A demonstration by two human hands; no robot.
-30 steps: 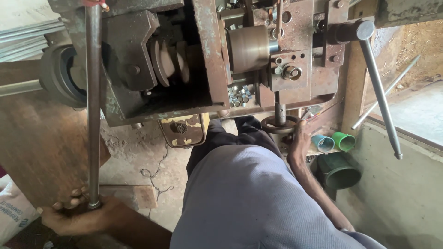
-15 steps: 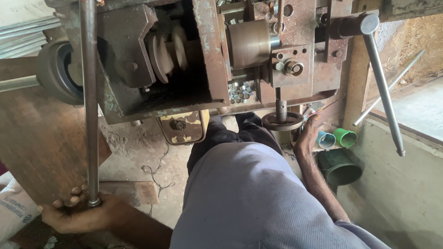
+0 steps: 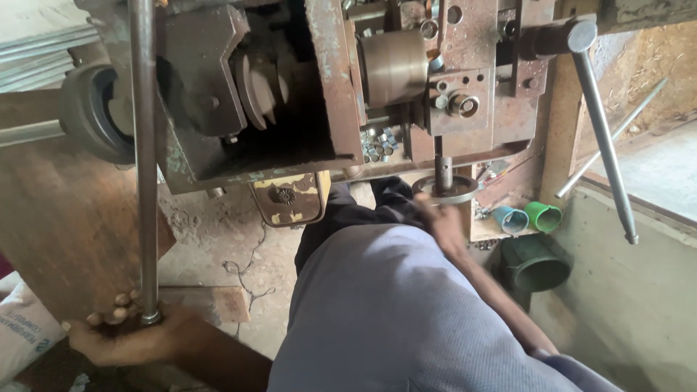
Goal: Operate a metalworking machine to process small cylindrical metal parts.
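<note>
Change: right hand (image 3: 443, 221) has shifted up from beside the cups to the flat round metal disc (image 3: 446, 190).
Lever: long grey steel rod (image 3: 144, 160), near-vertical, lower end in left hand (image 3: 131, 335), fingers wrapped.
Right fingers: touching disc; grip unclear.
Nearby: rusty machine frame (image 3: 334, 80).

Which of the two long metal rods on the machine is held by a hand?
The vertical rod at the picture's left: the left hand grips its lower end. The slanted rod at the right hangs free, with no hand near.

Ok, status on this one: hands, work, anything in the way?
Left hand gripping lever end. Right hand at ring under spindle. Knee between; nothing blocking.
</note>
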